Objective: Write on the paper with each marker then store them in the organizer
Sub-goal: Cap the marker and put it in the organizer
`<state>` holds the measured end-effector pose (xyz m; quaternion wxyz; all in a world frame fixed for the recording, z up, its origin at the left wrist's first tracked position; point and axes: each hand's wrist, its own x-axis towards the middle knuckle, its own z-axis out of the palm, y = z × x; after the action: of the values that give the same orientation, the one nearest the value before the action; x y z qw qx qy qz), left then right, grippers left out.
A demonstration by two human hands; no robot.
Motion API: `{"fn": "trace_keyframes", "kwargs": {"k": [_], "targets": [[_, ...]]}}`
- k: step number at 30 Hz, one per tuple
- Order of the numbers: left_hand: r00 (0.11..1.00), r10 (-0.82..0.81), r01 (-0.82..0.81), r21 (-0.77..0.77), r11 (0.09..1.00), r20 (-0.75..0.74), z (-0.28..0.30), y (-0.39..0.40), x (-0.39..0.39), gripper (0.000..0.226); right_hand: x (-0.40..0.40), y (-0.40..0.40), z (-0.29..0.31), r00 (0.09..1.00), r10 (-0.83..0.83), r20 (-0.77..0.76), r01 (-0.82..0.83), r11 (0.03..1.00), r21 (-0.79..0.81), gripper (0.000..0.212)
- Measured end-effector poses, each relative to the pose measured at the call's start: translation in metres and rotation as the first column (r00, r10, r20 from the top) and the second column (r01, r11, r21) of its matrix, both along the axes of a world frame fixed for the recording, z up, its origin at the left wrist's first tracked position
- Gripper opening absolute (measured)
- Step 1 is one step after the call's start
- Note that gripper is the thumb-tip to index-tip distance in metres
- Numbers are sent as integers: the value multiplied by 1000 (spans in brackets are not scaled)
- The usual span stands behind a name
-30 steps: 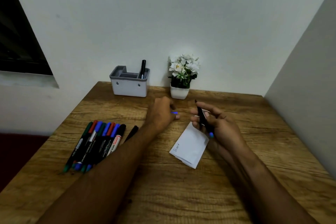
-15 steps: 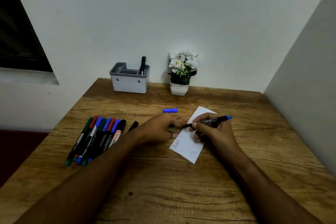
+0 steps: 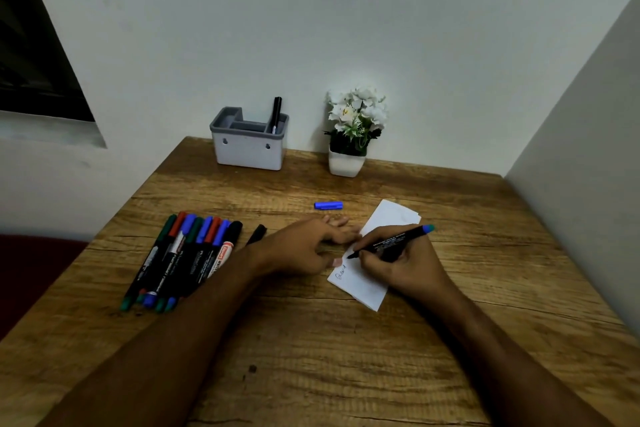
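My right hand [image 3: 403, 265] grips an uncapped black marker with a blue end [image 3: 394, 241], its tip touching the white paper [image 3: 367, 284], which bears one written word near its lower left. My left hand [image 3: 304, 248] rests flat at the paper's left edge, fingers spread and holding nothing. The blue cap [image 3: 328, 205] lies on the table beyond my hands. A row of several capped markers [image 3: 183, 256] lies to the left. The grey organizer [image 3: 247, 144] stands at the back with one black marker [image 3: 276, 114] upright in it.
A small white pot of white flowers [image 3: 351, 135] stands at the back, right of the organizer. The wooden table [image 3: 311, 357] meets a wall at the back and another on the right. One black marker [image 3: 256, 234] lies apart beside my left wrist.
My left hand put the blue cap down and came back to the paper's edge. My right hand turned the marker and lowered its tip onto the paper.
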<state>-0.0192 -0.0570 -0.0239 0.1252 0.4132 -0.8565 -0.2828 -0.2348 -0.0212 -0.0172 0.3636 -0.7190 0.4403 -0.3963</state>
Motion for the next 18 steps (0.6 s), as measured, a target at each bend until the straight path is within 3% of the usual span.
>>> {"fn": "trace_keyframes", "kwargs": {"k": [18], "targets": [[999, 23, -23, 21, 999, 23, 5, 4, -2, 62, 3, -5, -11, 997, -25, -79, 21, 998, -56, 18]]}}
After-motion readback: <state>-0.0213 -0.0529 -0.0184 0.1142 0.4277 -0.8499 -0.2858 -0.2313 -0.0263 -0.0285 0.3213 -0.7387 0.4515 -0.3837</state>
